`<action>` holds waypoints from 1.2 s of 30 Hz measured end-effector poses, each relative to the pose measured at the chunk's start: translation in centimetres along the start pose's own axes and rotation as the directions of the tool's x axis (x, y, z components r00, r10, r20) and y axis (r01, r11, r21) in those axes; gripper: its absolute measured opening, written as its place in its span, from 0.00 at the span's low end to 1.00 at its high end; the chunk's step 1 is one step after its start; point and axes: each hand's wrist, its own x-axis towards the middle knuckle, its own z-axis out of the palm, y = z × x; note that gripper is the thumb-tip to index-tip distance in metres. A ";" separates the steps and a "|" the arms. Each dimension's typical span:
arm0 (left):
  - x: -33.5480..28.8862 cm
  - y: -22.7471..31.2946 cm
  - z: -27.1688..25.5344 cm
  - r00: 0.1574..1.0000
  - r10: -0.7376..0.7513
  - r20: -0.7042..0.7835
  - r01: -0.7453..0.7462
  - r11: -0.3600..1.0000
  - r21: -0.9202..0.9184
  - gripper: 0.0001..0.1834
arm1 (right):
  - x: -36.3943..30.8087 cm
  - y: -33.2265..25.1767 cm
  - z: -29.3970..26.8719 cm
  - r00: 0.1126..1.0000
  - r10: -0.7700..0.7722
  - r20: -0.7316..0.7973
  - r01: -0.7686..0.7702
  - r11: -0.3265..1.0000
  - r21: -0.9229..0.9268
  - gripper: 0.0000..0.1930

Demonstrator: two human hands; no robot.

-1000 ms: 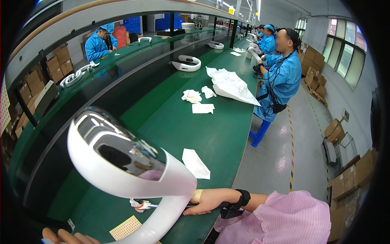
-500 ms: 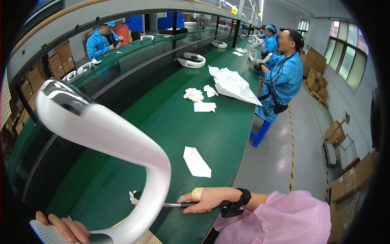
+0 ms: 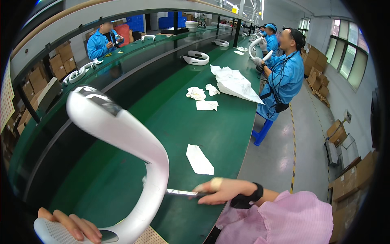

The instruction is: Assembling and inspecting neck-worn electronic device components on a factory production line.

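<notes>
Close in front of me at the left stands a large white U-shaped device [image 3: 152, 179], glossy, with a dark panel at its upper end and a perforated lower end. My left hand [image 3: 73, 225] is closed round that lower end, fingers over the top. My right hand [image 3: 221, 192] is closed on a slim shiny metal tool [image 3: 180, 192] with a dark handle part, low over the green bench. The tool points left and passes behind the device's curve, so its far end is mostly hidden and its exact kind does not show.
On the green bench [image 3: 227, 134] lie a white paper piece [image 3: 200, 159], crumpled tissues [image 3: 196, 93] and a large white plastic bag [image 3: 235, 83]. A similar white device [image 3: 197, 59] sits on the dark conveyor strip. Co-workers in blue [image 3: 286, 77] sit along the right edge; another [image 3: 99, 42] sits across.
The device's upper end has swung right and down, its lower end slightly up. My right hand has moved right with the tool; a white scrap at the tool's left end is now hidden.
</notes>
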 end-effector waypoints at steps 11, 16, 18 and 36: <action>0.2 -0.7 1.7 0.949 -0.036 -0.312 0.211 0.811 0.546 0.39 | -6.1 3.3 -4.4 0.603 -0.197 -0.773 -0.401 0.762 -0.508 0.19; 0.1 -0.6 1.5 0.947 -0.055 -0.316 0.221 0.826 0.518 0.35 | -5.1 2.8 -2.5 0.760 -0.193 -0.621 -0.204 0.836 -0.509 0.19; 0.1 0.4 0.7 0.995 -0.041 -0.087 0.079 0.860 0.504 0.25 | -4.9 2.8 -1.6 0.833 -0.235 -0.501 -0.082 0.843 -0.532 0.20; -0.2 -0.7 2.0 0.999 -0.007 -0.051 0.028 0.898 0.439 0.26 | -7.8 3.4 -1.1 0.879 -0.096 -0.467 -0.145 0.879 -0.454 0.22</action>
